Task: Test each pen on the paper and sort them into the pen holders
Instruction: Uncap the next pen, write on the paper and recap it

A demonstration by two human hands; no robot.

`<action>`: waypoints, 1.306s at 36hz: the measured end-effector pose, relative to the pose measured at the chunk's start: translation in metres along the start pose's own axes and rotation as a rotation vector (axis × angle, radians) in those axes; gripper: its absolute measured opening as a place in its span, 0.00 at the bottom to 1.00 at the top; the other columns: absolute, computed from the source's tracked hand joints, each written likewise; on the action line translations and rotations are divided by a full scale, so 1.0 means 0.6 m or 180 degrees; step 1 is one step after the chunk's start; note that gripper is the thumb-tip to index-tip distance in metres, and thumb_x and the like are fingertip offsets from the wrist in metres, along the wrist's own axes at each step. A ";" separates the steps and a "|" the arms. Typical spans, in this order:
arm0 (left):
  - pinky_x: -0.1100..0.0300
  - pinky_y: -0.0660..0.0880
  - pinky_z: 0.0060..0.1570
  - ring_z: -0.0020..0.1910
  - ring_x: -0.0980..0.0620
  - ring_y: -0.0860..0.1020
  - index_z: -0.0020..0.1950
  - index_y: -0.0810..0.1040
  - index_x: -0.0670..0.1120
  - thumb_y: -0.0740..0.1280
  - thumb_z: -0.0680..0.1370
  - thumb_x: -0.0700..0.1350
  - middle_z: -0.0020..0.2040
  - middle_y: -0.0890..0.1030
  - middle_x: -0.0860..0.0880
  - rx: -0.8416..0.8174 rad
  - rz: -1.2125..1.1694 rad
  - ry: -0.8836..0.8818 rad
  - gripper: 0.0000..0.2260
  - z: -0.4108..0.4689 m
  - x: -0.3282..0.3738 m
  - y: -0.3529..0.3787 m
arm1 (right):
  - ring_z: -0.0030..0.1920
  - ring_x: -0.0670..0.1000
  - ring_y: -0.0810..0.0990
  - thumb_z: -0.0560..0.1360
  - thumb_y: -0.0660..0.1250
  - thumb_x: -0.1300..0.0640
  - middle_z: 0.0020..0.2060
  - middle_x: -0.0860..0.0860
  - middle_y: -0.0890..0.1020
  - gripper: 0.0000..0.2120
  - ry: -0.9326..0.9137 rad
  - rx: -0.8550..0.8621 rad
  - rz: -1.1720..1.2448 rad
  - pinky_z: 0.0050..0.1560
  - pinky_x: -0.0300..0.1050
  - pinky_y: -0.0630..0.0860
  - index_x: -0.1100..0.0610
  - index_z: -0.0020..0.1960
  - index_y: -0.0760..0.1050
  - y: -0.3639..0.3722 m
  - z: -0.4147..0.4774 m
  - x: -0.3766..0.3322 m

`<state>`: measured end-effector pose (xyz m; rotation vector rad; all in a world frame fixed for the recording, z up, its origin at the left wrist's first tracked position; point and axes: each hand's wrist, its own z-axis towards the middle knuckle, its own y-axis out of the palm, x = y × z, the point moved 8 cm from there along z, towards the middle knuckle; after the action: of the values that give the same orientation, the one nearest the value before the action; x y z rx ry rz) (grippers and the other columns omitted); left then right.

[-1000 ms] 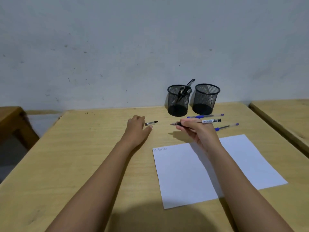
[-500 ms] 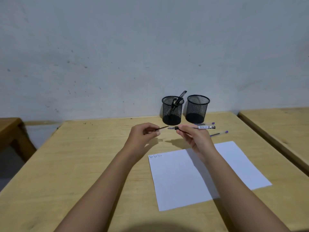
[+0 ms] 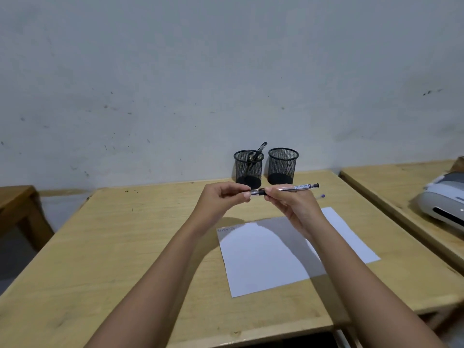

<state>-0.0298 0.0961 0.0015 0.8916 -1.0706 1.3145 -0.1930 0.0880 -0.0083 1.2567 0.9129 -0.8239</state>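
A clear pen with a black grip (image 3: 293,188) is held level above the table between both hands. My right hand (image 3: 291,204) pinches it by the grip. My left hand (image 3: 222,199) pinches the cap at the pen's tip end. Below lies a white sheet of paper (image 3: 266,257) with small scribbles at its top left corner. At the table's back stand two black mesh pen holders: the left holder (image 3: 248,169) has pens in it, the right holder (image 3: 282,165) looks empty. The blue end of another pen (image 3: 322,196) shows behind my right hand.
The wooden table (image 3: 125,247) runs to the wall at the back. A second wooden table (image 3: 391,182) stands to the right with a white and grey device (image 3: 444,204) on it. A wooden bench (image 3: 15,204) sits at the left.
My left hand picked the cap off the table and brought it to the pen's tip. Both hands rose together above the table. The view shifted, bringing the device at right into sight.
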 end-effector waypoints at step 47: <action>0.56 0.76 0.51 0.40 0.55 0.79 0.47 0.81 0.42 0.66 0.77 0.40 0.39 0.82 0.47 -0.1684 -0.0170 0.0227 0.05 0.136 0.014 0.372 | 0.38 0.42 0.77 0.76 0.64 0.65 0.39 0.51 0.75 0.10 -0.1267 0.2170 -0.1305 0.42 0.33 0.75 0.54 0.53 0.77 -0.238 -0.106 -0.234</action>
<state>-0.2601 0.0389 0.0168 0.4680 -1.2484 0.9408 -0.3877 0.1349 0.0554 1.4128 0.5775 -1.7459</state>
